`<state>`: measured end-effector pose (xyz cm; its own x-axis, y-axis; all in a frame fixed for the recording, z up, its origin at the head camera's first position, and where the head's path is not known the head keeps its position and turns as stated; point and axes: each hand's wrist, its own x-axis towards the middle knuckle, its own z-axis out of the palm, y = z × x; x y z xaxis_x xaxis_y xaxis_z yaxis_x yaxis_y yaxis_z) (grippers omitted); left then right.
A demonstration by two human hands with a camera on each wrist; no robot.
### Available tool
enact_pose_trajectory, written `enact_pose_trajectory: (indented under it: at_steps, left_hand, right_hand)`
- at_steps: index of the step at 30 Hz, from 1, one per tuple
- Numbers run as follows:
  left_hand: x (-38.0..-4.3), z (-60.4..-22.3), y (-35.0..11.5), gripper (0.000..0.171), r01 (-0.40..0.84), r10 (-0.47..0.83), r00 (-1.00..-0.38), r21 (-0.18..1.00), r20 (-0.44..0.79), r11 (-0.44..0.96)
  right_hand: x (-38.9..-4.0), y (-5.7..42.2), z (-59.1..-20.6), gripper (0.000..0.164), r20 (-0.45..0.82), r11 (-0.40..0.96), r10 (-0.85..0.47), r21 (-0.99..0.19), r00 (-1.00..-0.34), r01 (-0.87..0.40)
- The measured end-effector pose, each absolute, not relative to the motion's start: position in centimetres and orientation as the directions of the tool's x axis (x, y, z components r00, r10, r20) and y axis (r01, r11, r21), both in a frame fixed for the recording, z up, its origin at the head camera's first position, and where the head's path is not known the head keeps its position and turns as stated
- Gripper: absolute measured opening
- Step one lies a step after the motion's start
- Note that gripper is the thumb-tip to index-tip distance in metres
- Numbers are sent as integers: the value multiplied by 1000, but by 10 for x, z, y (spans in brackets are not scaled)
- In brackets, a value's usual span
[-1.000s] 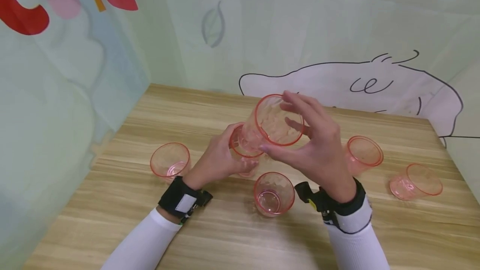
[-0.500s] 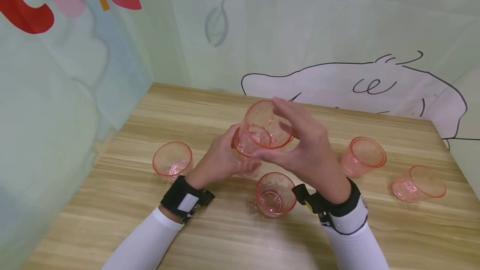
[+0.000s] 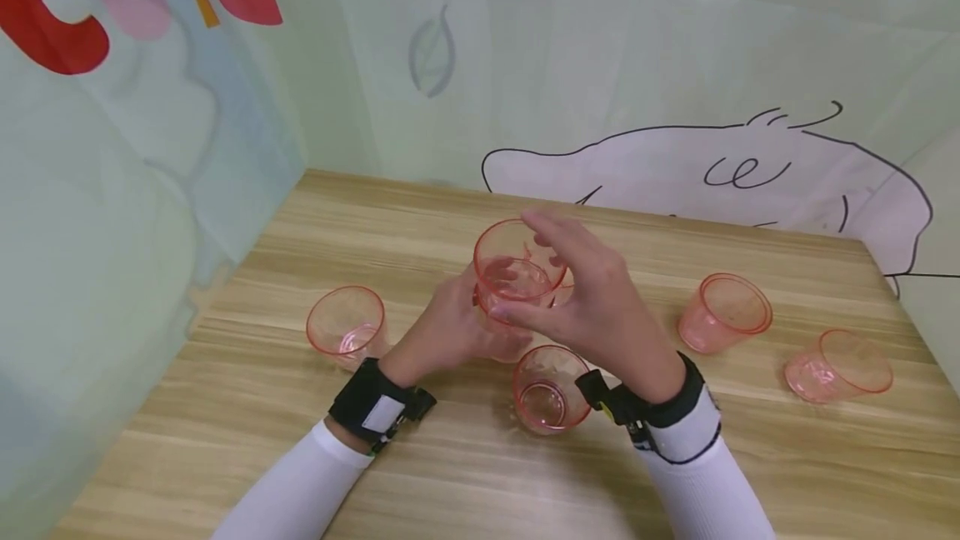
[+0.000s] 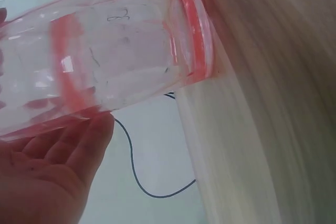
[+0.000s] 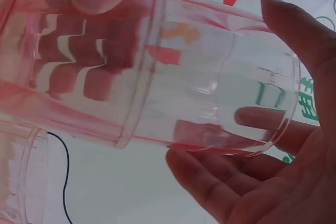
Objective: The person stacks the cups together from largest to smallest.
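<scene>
Landmark: the near cup (image 3: 551, 394), upright on the tabletop (image 3: 450, 465). Just beyond it and a little to its left, I have two clear pink cups in hand, one above the other. Right hand (image 3: 592, 298): thumb and fingers grip the upper cup (image 3: 517, 261) near its rim. Left hand (image 3: 459, 323): curled round the lower cup (image 4: 131, 51); its base seems to meet the tabletop, though I can't swear to it.

Step, as I judge it: seating the upper cup in the lower. Right wrist view has the upper cup's base end at the lower cup's mouth, most of its wall outside; exact depth unclear through clear walls.

For a good seat: hold the lower cup firm, sides only, no squeeze. Line up both rims before pressing; a tilted cup could wedge. Lower straight, lightly, and ease the right fingers off the rim as it drops, lest they get pinched. Keep the right wrist up; its strap hangs by the near cup and could knock it.

Others: left cup (image 3: 347, 327), left of and beyond the near cup; right cup (image 3: 723, 315), right of and beyond it; outer cup (image 3: 836, 365), farthest right of it, upright or lying I cannot tell.
</scene>
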<state>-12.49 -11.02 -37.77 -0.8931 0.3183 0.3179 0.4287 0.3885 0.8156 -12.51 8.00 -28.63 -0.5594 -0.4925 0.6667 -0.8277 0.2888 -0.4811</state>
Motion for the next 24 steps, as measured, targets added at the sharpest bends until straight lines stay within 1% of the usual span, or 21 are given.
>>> enact_pose_trajectory:
  at_steps: [2, 8, 12, 18, 24]
  left_hand:
    - [-124, -378, -109, 79, 437, 322, -889, 814, 326, 382]
    - [-125, -377, -109, 76, 456, 332, -879, 806, 341, 378]
    - [-125, -377, -108, 74, 445, 330, -884, 808, 330, 387]
    - [-124, -378, -107, 75, 423, 312, -897, 815, 314, 396]
    - [-124, -378, -108, 75, 431, 317, -893, 811, 320, 395]
  right_hand:
    - [-127, 80, -290, 81, 646, 313, -505, -482, -573, -818]
    - [-129, 81, -294, 83, 618, 349, -517, -481, -593, -805]
    - [-129, 82, -294, 82, 603, 362, -517, -489, -607, -794]
    - [-128, 82, -295, 81, 569, 385, -521, -508, -636, -770]
    - [-130, 82, -300, 82, 560, 393, -516, -517, -648, -760]
